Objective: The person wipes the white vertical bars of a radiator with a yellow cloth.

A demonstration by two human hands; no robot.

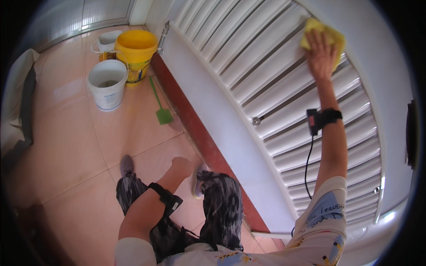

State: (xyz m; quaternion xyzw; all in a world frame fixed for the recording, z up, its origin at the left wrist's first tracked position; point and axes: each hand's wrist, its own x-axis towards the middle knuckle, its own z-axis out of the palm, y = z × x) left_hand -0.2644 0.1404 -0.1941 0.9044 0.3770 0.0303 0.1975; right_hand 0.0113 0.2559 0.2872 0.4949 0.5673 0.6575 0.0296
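Note:
My right hand (320, 55) is spread flat over a yellow cloth (338, 38), holding it against the top of a white wall radiator (266, 71). The radiator has a row of upright tubes with dark gaps between them. Part of the cloth is hidden under my fingers and palm. Low in front of my legs hangs my left hand (181, 166), above the tiled floor. Its fingers are not distinct, and I see nothing in it.
On the floor tiles (66, 139) stand a white bucket (108, 94) with something grey inside, a yellow bucket (137, 63) and another white container (109, 38). A green fly swatter (163, 116) lies by the red skirting (199, 133). A metal pipe (163, 36) rises beside the radiator.

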